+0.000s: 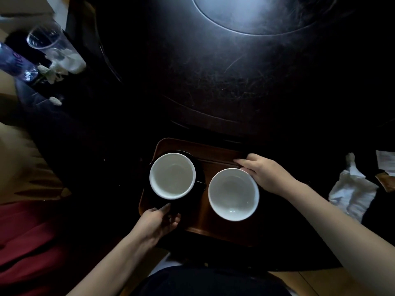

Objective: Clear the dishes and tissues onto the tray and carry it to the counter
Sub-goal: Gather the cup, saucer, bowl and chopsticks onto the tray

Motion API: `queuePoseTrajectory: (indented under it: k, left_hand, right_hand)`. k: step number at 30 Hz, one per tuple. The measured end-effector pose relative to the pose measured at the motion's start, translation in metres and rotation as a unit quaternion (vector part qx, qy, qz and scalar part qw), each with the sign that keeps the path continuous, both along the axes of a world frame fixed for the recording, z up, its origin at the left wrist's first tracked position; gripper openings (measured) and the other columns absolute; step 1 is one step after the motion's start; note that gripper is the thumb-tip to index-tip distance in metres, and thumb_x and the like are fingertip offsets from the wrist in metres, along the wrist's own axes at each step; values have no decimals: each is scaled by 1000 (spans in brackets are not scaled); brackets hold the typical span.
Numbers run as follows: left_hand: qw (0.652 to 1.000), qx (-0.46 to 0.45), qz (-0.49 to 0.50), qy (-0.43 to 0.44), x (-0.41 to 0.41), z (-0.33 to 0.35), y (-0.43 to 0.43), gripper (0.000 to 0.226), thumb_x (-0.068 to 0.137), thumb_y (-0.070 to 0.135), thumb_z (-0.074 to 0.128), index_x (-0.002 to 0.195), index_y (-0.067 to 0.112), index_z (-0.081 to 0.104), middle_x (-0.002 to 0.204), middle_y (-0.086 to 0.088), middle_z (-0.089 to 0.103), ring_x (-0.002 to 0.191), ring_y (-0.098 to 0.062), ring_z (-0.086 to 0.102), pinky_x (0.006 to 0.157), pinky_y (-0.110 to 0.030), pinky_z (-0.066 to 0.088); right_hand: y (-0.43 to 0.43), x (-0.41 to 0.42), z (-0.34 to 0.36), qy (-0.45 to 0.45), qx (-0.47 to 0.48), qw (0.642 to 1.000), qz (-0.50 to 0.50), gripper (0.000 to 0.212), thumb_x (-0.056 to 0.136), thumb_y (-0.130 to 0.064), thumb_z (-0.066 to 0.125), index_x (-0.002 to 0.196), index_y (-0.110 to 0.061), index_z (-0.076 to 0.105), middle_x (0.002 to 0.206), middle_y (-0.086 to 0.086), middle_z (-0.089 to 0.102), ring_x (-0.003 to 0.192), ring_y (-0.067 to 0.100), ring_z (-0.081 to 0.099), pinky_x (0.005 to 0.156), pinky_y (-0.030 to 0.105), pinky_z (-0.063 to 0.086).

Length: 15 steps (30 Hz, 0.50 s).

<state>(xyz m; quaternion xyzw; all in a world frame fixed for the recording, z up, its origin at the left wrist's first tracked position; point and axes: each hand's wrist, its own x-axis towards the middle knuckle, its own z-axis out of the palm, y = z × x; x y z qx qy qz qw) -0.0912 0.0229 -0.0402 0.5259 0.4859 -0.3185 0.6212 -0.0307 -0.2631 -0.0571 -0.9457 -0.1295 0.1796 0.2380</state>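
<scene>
A brown wooden tray lies at the near edge of a dark round table. Two empty white bowls rest on it. The left bowl sits on a black plate. My left hand grips that black plate at its near rim. The right bowl stands on the tray, and my right hand holds its far right rim, fingers reaching onto the tray. Crumpled white tissues lie on the table to the right of the tray.
A clear glass, a plastic bottle and small white scraps sit on a dark side surface at the far left. Paper slips lie at the right edge. A raised round disc fills the table's centre.
</scene>
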Motion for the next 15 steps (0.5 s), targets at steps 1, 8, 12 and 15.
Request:
queuePoseTrajectory:
  k: [1, 8, 12, 15]
  left_hand:
    - [1000, -1, -4, 0, 0, 1, 0, 23, 95, 11, 44, 75, 3, 53, 41, -6, 61, 37, -12, 57, 35, -17, 46]
    - [1000, -8, -16, 4, 2, 3, 2, 25, 95, 11, 45, 75, 1, 54, 42, -7, 61, 39, -13, 58, 35, -17, 46]
    - [1000, -11, -23, 6, 3, 3, 2, 25, 95, 12, 44, 75, 2, 54, 41, -5, 60, 48, -15, 56, 35, -17, 46]
    - [1000, -17, -23, 9, 3, 3, 2, 25, 95, 12, 44, 76, 1, 55, 43, -7, 61, 40, -12, 57, 35, -17, 46]
  right_hand:
    - [3, -2, -3, -6, 2, 1000, -7, 37, 93, -28, 50, 129, -18, 55, 105, 7, 59, 93, 28, 62, 78, 37, 50]
    - [11, 4, -16, -119, -19, 992, -33, 30, 77, -10, 72, 105, -3, 63, 92, 14, 65, 85, 34, 65, 70, 38, 55]
    - [14, 3, -16, -160, -16, 987, -30, 32, 73, -6, 75, 102, -2, 63, 89, 13, 64, 83, 31, 64, 67, 35, 57]
    - [11, 0, -20, -195, 0, 980, -39, 35, 74, -6, 74, 106, -1, 62, 93, 13, 65, 87, 30, 63, 76, 33, 53]
